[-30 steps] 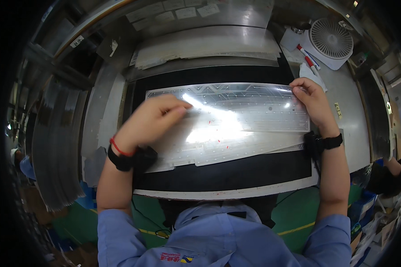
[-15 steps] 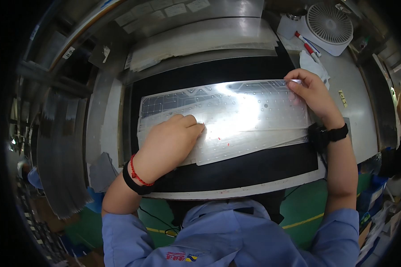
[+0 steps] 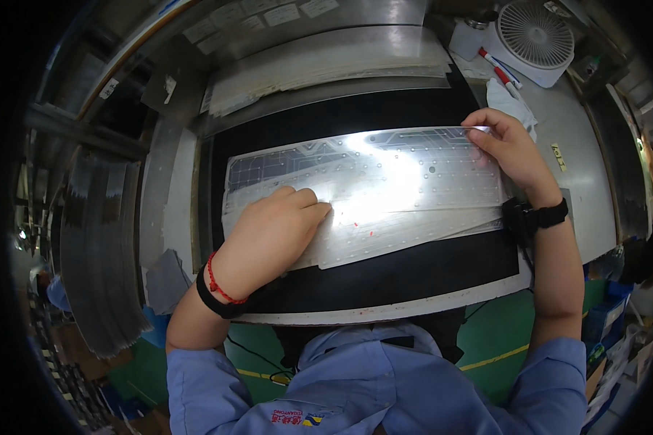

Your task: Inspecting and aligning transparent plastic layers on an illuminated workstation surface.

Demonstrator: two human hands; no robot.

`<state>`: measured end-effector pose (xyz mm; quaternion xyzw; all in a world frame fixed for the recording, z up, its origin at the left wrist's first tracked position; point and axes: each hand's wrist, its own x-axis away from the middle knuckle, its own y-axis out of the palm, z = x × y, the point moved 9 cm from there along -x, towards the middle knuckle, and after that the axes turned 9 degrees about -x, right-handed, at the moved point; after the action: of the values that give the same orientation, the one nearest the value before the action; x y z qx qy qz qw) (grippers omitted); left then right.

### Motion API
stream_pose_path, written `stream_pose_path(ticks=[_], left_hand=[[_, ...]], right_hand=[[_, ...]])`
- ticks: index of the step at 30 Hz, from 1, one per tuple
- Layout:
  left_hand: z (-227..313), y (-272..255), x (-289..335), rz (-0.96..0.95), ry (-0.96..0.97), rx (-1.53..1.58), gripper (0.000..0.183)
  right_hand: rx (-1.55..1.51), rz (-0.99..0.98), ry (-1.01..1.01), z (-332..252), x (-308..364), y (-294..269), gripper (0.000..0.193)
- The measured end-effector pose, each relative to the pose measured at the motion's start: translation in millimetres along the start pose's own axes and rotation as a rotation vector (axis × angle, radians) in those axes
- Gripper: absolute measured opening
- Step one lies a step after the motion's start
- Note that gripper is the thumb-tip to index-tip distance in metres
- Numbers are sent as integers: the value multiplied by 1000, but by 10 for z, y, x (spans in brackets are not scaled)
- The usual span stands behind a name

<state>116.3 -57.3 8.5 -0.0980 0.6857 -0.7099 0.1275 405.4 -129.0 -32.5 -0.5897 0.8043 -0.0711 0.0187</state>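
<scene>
Clear plastic sheets printed with circuit lines and dots, including one transparent circuit sheet (image 3: pixel 442 163), lie overlapped and slightly fanned on a black mat (image 3: pixel 413 264). Strong glare whitens their middle. My right hand (image 3: pixel 502 148) pinches the far right corner of the circuit sheet between thumb and fingers. Over the left part of the sheets rests my left hand (image 3: pixel 279 225), its fingers curled and pressed together at the edge of a sheet. What its fingertips grip, if anything, is hidden. Small red marks show near those fingertips.
Behind the mat lies a stack of similar sheets (image 3: pixel 326 69). At the far right are a white fan (image 3: pixel 535 36), red and blue markers (image 3: pixel 502 75) and a white cloth (image 3: pixel 510 107). More hanging sheets (image 3: pixel 98 250) stand to the left, beside a grey cloth (image 3: pixel 168 281).
Almost nothing differs. Both hands keep their places on the sheets, with only a very slight shift of my left hand and wrist to the left.
</scene>
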Motion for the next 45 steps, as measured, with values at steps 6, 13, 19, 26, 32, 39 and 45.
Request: stream_pose_path(ticks=[6, 13, 19, 26, 32, 39, 45], left_hand=[[11, -6, -8, -9, 16, -17, 20], [4, -5, -20, -33, 6, -51, 20], [31, -12, 2, -29, 11, -41, 21], [-7, -35, 23, -3, 29, 15, 15], [-527, -134, 11, 163, -302, 469, 9], [-538, 136, -174, 215, -268, 543, 14], [-480, 303, -291, 30, -317, 507, 23]], right_hand=[[-12, 3, 12, 11, 2, 2, 14], [-7, -13, -12, 14, -7, 4, 15], [-36, -14, 6, 28, -7, 3, 15], [-15, -6, 1, -5, -2, 11, 14], [-13, -2, -16, -12, 0, -13, 14], [-18, -7, 0, -5, -7, 2, 14], [5, 4, 21, -11, 2, 5, 13]])
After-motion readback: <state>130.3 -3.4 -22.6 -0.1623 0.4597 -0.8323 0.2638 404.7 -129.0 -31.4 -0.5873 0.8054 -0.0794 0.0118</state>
